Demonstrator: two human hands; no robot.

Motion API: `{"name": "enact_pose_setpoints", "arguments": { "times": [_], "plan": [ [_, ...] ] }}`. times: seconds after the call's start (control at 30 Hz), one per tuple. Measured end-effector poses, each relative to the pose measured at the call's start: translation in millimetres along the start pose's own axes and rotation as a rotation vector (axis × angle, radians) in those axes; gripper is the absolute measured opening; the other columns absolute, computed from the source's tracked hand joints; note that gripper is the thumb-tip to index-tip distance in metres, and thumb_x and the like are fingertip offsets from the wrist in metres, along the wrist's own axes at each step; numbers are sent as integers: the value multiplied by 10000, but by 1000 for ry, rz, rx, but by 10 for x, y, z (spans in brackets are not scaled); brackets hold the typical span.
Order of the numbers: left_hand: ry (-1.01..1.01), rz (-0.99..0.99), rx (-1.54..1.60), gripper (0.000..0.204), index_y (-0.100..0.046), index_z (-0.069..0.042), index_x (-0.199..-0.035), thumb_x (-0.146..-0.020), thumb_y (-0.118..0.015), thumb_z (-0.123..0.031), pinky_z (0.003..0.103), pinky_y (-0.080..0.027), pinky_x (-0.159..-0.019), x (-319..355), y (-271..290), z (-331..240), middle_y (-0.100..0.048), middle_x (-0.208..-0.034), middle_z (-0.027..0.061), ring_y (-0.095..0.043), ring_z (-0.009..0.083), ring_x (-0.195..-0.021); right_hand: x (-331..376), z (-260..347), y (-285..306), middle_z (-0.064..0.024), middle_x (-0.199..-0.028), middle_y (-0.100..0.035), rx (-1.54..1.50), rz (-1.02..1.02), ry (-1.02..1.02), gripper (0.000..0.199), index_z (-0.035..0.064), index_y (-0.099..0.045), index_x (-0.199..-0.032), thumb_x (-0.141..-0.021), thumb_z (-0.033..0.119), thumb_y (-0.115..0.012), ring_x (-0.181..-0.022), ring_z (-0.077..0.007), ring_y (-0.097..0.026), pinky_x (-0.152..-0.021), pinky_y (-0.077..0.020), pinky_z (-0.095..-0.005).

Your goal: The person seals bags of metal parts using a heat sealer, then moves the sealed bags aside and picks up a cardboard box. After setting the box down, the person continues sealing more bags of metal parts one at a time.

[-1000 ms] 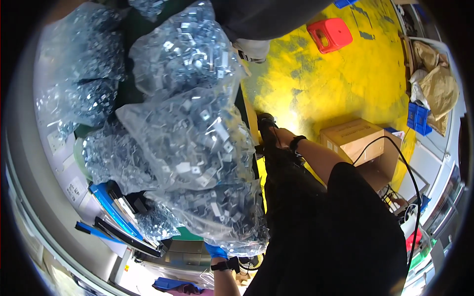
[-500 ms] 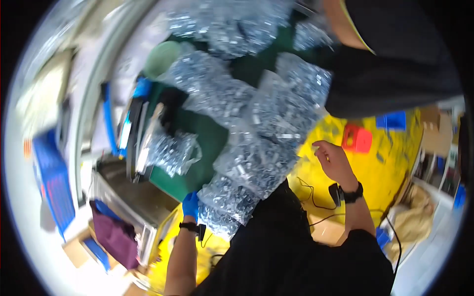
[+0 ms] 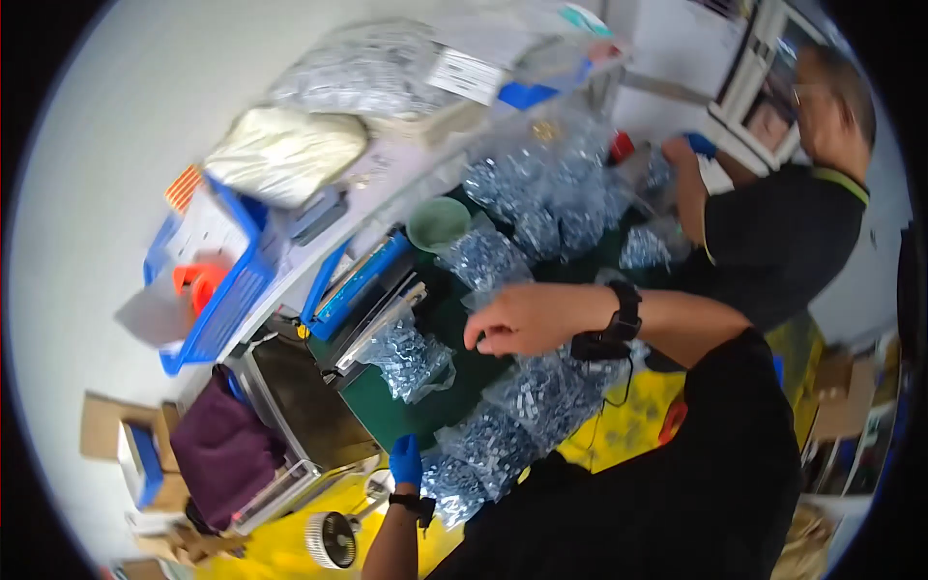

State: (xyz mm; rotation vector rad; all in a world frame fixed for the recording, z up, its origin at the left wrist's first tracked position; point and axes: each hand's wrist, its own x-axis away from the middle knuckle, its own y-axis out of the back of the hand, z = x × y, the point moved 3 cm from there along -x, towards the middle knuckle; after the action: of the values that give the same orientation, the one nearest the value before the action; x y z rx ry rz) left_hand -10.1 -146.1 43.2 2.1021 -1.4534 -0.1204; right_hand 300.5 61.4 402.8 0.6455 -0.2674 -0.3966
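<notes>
My right hand (image 3: 512, 324), bare with a black watch on the wrist, hovers over the green mat (image 3: 425, 406), fingers loosely curled and nothing seen in them. Below it lie clear bags of small metal parts (image 3: 541, 391). Another such bag (image 3: 406, 356) sits at the jaw of a bag sealer (image 3: 372, 300) to its left. My left hand (image 3: 406, 462), in a blue glove, rests against the edge of a parts bag (image 3: 464, 464) at the near table edge; its grip is hidden.
A co-worker in a black shirt (image 3: 773, 232) handles more parts bags (image 3: 570, 208) at the far end. A green cup (image 3: 437, 222), a blue basket (image 3: 227, 295), a purple cloth (image 3: 217, 445), a small fan (image 3: 333, 539) and a cardboard box (image 3: 106, 425) surround the mat.
The view has swung across the table. My right hand has come forward from my side to above the bags. The gloved left hand stays at the near bag.
</notes>
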Motion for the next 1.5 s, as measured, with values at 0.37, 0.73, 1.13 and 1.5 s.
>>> {"name": "enact_pose_setpoints", "arguments": {
  "times": [0.37, 0.73, 1.13, 1.5],
  "plan": [
    [24, -160, 293, 367, -632, 24, -1134, -952, -576, -290, 351, -481, -859, -495, 172, 31, -688, -1052, 173, -644, 224, -963, -1676, -2153, -1597, -49, -889, -653, -1056, -175, -780, 200, 92, -603, -1075, -929, 227, -589, -752, -146, -643, -638, -534, -278],
    [351, -262, 754, 482, -577, 24, -1225, -932, -612, -357, 330, -418, -967, -1839, 83, -190, -620, -1221, 115, -563, 221, -1104, -2549, -2825, -1704, 17, -856, -639, -923, -573, -788, 187, 102, -660, -979, -879, 260, -676, -664, -74, -553, -562, -436, -235],
    [468, -271, 937, 142, -680, -73, -954, -894, -672, -201, 292, -444, -595, -2336, -4, -241, -640, -800, 9, -536, 121, -664, -2821, -2970, -1728, -1, -736, -654, -826, -688, -720, 138, 54, -702, -841, -821, 186, -733, -675, -92, -573, -628, -447, -252],
    [386, -293, 1048, 19, -668, -110, -888, -893, -659, -125, 247, -442, -596, -2413, -26, -195, -620, -775, -20, -546, 95, -653, -2702, -2899, -1770, 2, -795, -654, -882, -775, -490, 122, 2, -683, -850, -846, 119, -717, -712, -90, -576, -662, -453, -248]
  ]
}}
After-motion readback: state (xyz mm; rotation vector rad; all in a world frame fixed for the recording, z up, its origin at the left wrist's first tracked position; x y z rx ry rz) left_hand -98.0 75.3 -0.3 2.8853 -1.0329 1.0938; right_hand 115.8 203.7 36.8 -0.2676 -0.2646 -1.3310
